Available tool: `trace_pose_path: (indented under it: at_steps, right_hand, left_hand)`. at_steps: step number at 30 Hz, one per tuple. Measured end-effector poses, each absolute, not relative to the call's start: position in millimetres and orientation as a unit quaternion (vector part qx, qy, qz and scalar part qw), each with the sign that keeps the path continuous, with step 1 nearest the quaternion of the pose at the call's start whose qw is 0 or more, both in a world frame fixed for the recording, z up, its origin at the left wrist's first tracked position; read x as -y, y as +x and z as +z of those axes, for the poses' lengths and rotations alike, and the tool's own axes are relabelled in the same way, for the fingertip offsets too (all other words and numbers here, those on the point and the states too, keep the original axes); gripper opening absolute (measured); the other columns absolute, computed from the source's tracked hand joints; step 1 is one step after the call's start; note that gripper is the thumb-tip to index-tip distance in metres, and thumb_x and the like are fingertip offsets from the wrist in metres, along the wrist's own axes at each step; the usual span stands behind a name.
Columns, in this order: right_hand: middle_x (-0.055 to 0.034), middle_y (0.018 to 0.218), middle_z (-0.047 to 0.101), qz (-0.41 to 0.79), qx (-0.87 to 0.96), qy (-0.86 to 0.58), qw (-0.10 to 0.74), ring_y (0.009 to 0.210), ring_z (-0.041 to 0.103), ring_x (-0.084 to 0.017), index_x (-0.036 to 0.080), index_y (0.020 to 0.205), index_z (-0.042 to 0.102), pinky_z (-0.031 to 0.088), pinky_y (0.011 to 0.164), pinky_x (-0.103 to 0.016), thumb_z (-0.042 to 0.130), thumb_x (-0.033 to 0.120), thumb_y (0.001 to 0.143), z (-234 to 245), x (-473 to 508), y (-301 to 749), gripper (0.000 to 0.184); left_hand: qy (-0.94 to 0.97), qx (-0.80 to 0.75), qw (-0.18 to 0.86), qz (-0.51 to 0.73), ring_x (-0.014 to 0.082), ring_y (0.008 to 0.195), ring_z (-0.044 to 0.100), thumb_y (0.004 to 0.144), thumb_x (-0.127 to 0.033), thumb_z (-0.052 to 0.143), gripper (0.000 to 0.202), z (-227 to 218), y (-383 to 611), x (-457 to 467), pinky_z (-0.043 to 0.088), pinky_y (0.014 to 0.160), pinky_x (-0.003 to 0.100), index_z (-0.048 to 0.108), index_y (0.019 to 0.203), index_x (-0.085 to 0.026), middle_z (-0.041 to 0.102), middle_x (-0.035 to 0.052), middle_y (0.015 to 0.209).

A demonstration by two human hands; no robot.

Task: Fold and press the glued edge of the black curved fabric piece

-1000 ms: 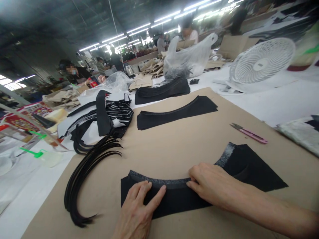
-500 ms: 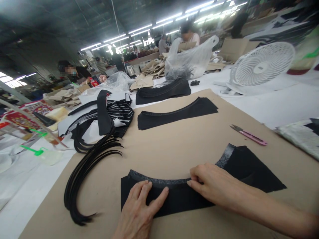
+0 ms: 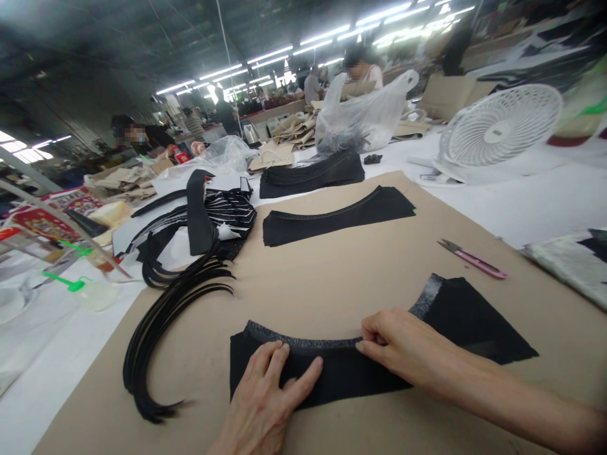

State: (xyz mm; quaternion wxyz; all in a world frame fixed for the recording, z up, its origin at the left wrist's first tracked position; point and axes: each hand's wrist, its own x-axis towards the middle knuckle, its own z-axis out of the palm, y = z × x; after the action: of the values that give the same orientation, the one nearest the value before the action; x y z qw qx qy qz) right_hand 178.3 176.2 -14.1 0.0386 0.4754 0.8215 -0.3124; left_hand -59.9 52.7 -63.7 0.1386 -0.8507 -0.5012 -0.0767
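Observation:
A curved black fabric piece (image 3: 351, 380) lies on the brown paper in front of me, with a speckled grey strip (image 3: 303, 343) along its concave upper edge. My left hand (image 3: 263, 395) rests on its left part, fingers apart and fingertips pressing just below the strip. Near the middle of that edge, my right hand (image 3: 401, 344) pinches the fabric between thumb and curled fingers. Its wrist and forearm cover part of the piece's right half. To the right, pink-handled thread snips (image 3: 474, 259) lie on the paper.
Black stacked pieces (image 3: 339, 215) lie farther back. Thin black strips (image 3: 152, 341) curve along the left, beside a pile of black-and-white pieces (image 3: 227, 218). A white fan (image 3: 502, 129), a plastic bag (image 3: 365, 117) and a green-tipped bottle (image 3: 92, 294) stand around. Other people are in the background.
Both hands stay almost in place on the fabric. The right end of the black piece has shifted slightly left; the camera view has moved a little.

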Motion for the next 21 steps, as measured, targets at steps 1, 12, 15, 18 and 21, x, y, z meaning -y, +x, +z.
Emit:
trace_pose_path:
  at_steps: [1, 12, 15, 18, 21]
  right_hand:
    - [-0.0006, 0.056, 0.059, -0.292, -0.828, 0.477, 0.037, 0.052, 0.051, -0.012, 0.017, 0.058, 0.056, 0.024, 0.049, -0.023, 0.053, 0.019, 0.081, -15, -174, 178, 0.024]
    - [-0.0055, 0.070, 0.069, -0.201, -0.871, 0.449, 0.012, 0.068, 0.066, -0.022, 0.019, 0.075, 0.064, 0.031, 0.055, -0.027, 0.049, 0.021, 0.091, -32, -158, 181, 0.022]
    - [-0.0058, 0.073, 0.069, -0.189, -0.873, 0.450, 0.022, 0.069, 0.066, -0.023, 0.019, 0.077, 0.064, 0.032, 0.055, -0.028, 0.049, 0.022, 0.091, -31, -156, 180, 0.021]
    - [-0.0067, 0.075, 0.069, -0.185, -0.876, 0.445, 0.030, 0.070, 0.067, -0.024, 0.018, 0.079, 0.065, 0.034, 0.056, -0.028, 0.048, 0.021, 0.091, -29, -155, 179, 0.020]
    - [-0.0079, 0.073, 0.069, -0.181, -0.880, 0.438, 0.038, 0.069, 0.066, -0.023, 0.017, 0.078, 0.066, 0.032, 0.055, -0.027, 0.047, 0.021, 0.091, -23, -157, 177, 0.023]
  left_hand:
    - [-0.850, 0.502, 0.136, -0.081, 0.0271, 0.110, 0.044, 0.074, -0.003, 0.042, 0.071, -64, -60, -53, 0.051, 0.085, 0.039, 0.045, 0.139, -0.032, 0.049, 0.0114, 0.116]
    - [-0.821, 0.517, 0.135, -0.200, 0.0210, 0.105, 0.051, 0.088, -0.008, 0.042, 0.036, -52, -17, -57, 0.047, 0.087, 0.031, 0.059, 0.119, -0.014, 0.056, 0.0114, 0.112]
    - [-0.842, 0.496, 0.107, -0.185, 0.0202, 0.090, 0.054, 0.090, -0.015, 0.039, 0.039, -55, 0, -61, 0.049, 0.073, 0.029, 0.058, 0.124, -0.018, 0.059, 0.0093, 0.101]
    - [-0.828, 0.524, 0.109, -0.167, 0.0198, 0.083, 0.054, 0.091, -0.016, 0.042, 0.039, -62, 7, -61, 0.048, 0.068, 0.029, 0.057, 0.126, -0.024, 0.059, 0.0083, 0.094]
    - [-0.826, 0.524, 0.124, -0.166, 0.0201, 0.087, 0.053, 0.090, -0.014, 0.042, 0.041, -68, 7, -59, 0.048, 0.075, 0.030, 0.057, 0.127, -0.024, 0.057, 0.0086, 0.097]
